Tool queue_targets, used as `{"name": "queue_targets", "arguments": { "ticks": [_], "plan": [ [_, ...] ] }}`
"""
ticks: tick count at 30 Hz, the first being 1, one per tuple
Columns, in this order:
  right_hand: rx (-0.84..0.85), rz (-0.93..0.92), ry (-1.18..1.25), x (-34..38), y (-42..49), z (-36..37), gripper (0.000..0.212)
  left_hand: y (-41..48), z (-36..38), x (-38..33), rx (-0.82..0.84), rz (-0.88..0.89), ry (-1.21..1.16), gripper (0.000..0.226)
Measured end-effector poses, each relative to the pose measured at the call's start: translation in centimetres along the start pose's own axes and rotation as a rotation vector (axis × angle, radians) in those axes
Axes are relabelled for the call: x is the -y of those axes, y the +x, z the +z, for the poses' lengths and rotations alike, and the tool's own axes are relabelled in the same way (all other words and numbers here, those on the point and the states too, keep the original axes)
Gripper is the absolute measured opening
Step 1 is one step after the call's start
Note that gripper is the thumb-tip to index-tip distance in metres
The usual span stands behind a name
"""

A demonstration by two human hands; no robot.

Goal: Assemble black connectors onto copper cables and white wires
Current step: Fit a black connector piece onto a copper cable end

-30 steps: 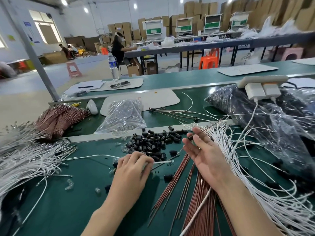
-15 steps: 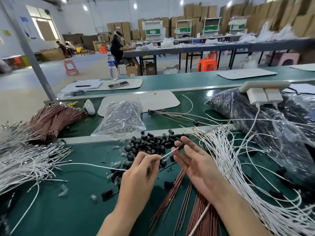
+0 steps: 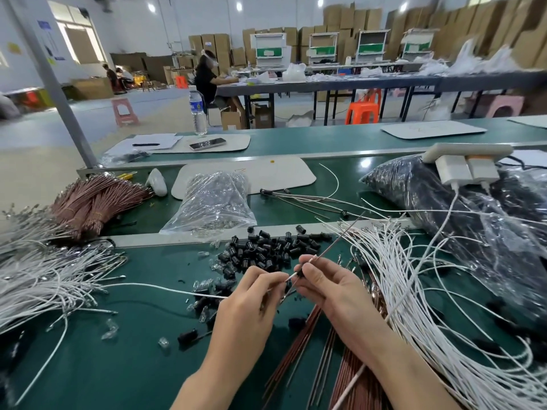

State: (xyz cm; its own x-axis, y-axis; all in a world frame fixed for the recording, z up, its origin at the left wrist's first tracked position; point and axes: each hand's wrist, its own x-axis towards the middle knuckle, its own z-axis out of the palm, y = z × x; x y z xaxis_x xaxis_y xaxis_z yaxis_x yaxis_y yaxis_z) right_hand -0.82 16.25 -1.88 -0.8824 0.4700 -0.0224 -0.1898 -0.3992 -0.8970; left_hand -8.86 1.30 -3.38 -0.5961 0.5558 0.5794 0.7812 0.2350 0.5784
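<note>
Though the blue label on the water bottle (image 3: 197,109) is too blurred to read, the hands show plainly: the left hand (image 3: 251,300) pinches the end of a white wire (image 3: 162,287) that trails leftward across the green table (image 3: 88,365), while the right hand (image 3: 334,288), fingers curled, pinches a black connector (image 3: 299,273) together with a thin copper cable (image 3: 334,244) slanting up and away. The two hands nearly touch, just in front of the loose connector pile (image 3: 266,250).

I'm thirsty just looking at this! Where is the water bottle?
In the head view, the water bottle stands upright at the back, left of centre, on the far green bench just behind the phone and papers.
</note>
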Motion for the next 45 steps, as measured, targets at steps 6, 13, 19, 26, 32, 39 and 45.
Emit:
{"name": "queue_targets", "arguments": {
  "ticks": [6,13,19,26,32,39,45],
  "plan": [
    [0.023,-0.037,-0.127,-0.1,-0.3,0.2,0.025,-0.2,-0.3,0.0,0.048,-0.036,-0.004,0.033],
    [0.02,-0.062,-0.173,-0.1,-0.6,0.4,0.032,-0.9,-1.2,0.4,0.106,-0.067,0.084,0.049],
    [0.03,-0.059,-0.212,-0.3,-0.8,0.6,0.018,-0.5,-0.6,0.3,0.057,-0.016,0.136,0.029],
    [-0.16,-0.081,0.02,1.6,-0.3,-1.0,0.017,0.2,-1.7,1.0,-0.01,-0.074,0.124,0.038],
    [-0.272,-0.136,0.399,4.5,-0.3,-4.2,0.013,0.6,-4.1,2.6,-0.136,-0.098,0.184,0.033],
    [-0.32,-0.217,0.627,5.5,-0.6,-5.8,0.012,0.6,-4.8,3.0,-0.14,-0.133,0.252,0.027],
    [-0.372,-0.258,0.777,6.0,-0.4,-7.0,0.016,0.6,-4.8,3.9,-0.106,-0.213,0.284,0.017]
  ]
}}
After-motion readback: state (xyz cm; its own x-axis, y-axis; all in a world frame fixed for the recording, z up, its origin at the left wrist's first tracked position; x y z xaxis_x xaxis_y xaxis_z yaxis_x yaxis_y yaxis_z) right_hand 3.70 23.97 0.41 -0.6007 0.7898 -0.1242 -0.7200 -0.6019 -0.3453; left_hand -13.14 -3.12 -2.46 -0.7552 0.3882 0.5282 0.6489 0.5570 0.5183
